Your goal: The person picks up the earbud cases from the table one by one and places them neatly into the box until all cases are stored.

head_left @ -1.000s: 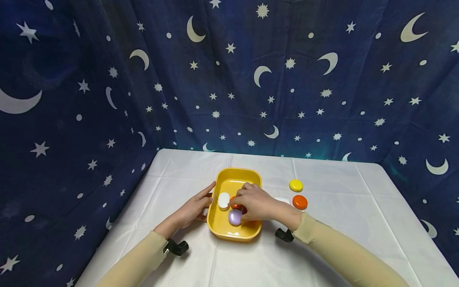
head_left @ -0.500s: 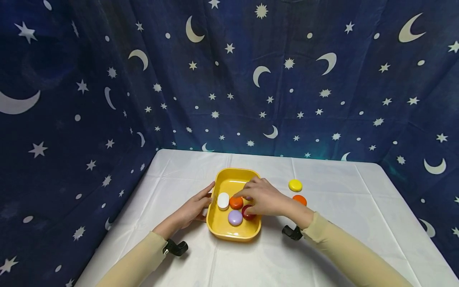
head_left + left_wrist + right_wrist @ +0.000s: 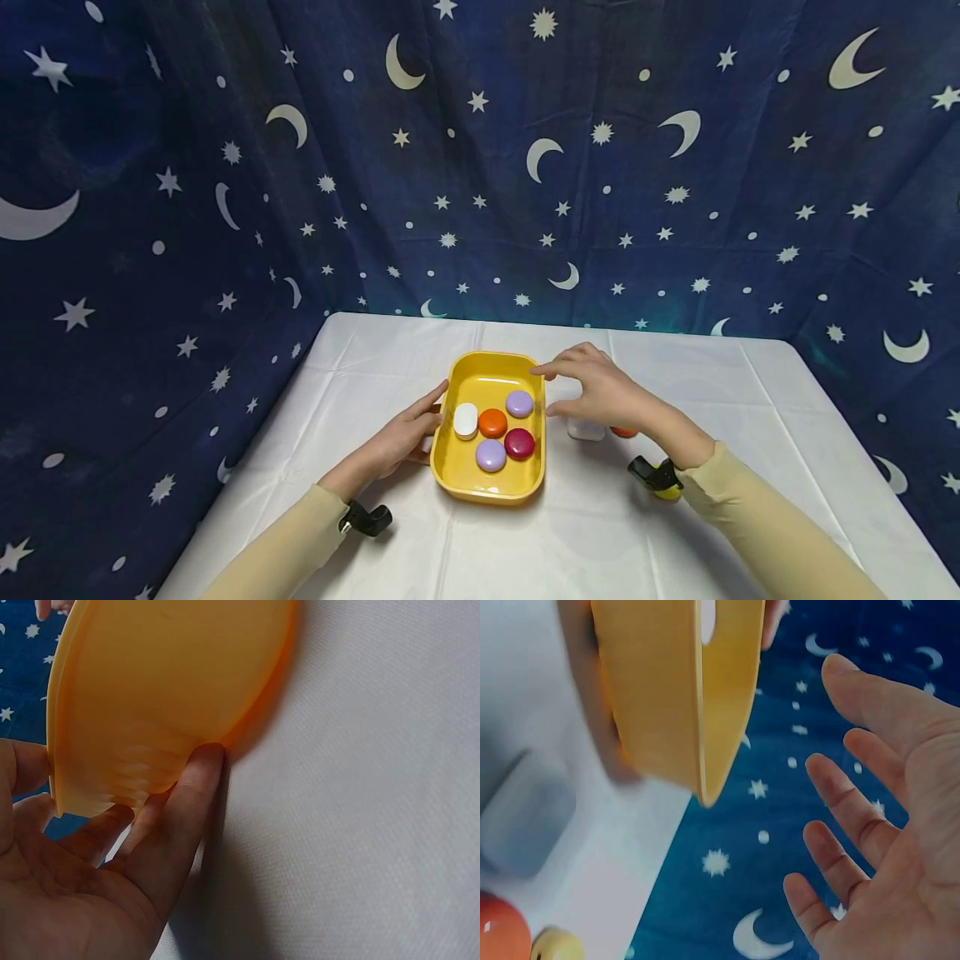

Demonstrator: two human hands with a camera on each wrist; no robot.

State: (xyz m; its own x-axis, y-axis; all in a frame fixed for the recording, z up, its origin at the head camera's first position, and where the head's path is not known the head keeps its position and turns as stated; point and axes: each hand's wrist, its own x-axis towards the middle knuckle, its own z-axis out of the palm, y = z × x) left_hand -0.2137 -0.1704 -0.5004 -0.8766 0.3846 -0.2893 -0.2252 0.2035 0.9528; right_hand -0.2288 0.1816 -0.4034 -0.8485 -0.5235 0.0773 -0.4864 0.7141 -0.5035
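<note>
A yellow tray (image 3: 488,494) stands on the white-covered table. My left hand (image 3: 399,435) rests against its left side; in the left wrist view the fingers (image 3: 196,776) touch the tray's outer wall. Inside lie a white oval piece (image 3: 466,422), an orange disc (image 3: 492,423), a dark red disc (image 3: 520,444), a purple disc (image 3: 491,456) and a second purple disc (image 3: 520,404). Above the tray's right rim is my right hand (image 3: 603,392), its fingers spread and holding nothing, as the right wrist view confirms.
Right of the tray lie a whitish square piece (image 3: 586,429) and an orange disc (image 3: 624,432), partly covered by my right hand. A yellow piece (image 3: 667,492) peeks out beneath the right wrist. A blue moon-and-star cloth (image 3: 480,208) hangs behind the table (image 3: 375,350).
My right hand has lifted out of the tray and moved right, away from the discs. The second purple disc now shows fully inside. My left hand has stayed at the tray's side.
</note>
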